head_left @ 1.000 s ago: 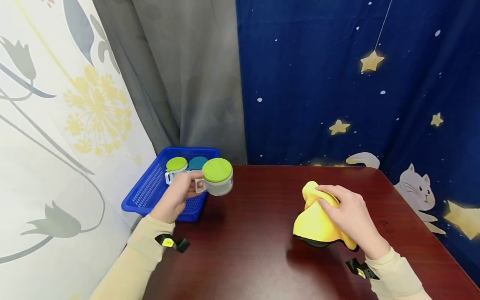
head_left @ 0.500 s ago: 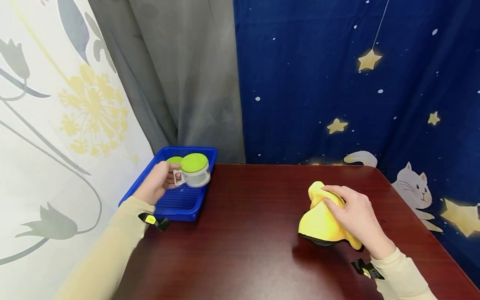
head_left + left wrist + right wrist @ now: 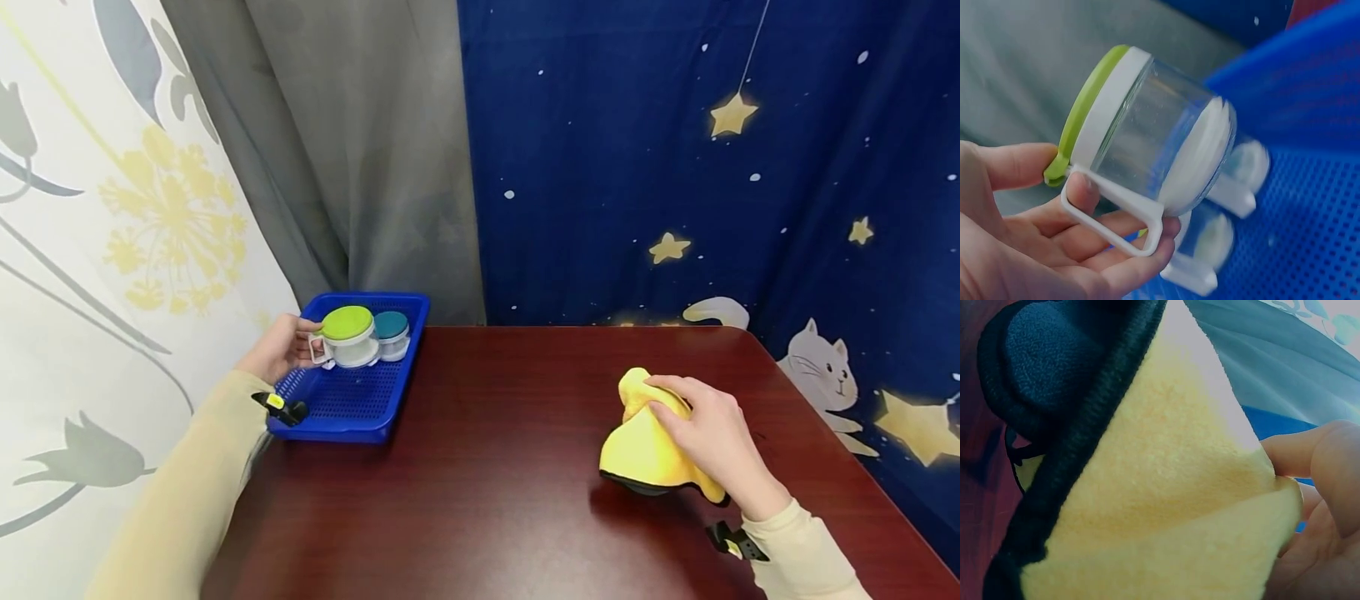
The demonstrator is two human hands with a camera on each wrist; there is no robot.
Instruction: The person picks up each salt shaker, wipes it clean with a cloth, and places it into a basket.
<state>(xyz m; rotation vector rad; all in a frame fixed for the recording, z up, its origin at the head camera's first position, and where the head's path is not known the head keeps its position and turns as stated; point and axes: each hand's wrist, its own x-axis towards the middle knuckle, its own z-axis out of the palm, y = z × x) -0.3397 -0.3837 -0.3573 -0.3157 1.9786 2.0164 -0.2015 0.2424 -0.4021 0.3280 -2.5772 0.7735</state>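
Observation:
My left hand [image 3: 279, 348] holds a clear seasoning jar [image 3: 352, 346] by its white handle, over the blue basket. The jar has a green lid and white contents, and looks tilted in the left wrist view, where my thumb touches the lid's edge and my fingers curl through and under the handle [image 3: 1110, 215]. Below it in the basket stand two smaller-looking jars; the teal-lidded jar [image 3: 392, 336] shows in the head view, the other jar [image 3: 1210, 247] mostly in the left wrist view. My right hand [image 3: 712, 433] pinches a yellow cloth [image 3: 648, 446] with black edging and a dark underside, over the table's right part.
The blue basket [image 3: 330, 432] stands at the back left of the dark red table [image 3: 480, 500], close to the patterned white curtain [image 3: 172, 250]. Behind the table hang a grey curtain [image 3: 375, 167] and a blue starry curtain [image 3: 585, 167].
My left hand has carried the green-lidded seasoning jar leftward, from beside the basket's right side to over its interior. The right hand with the cloth has stayed nearly in place.

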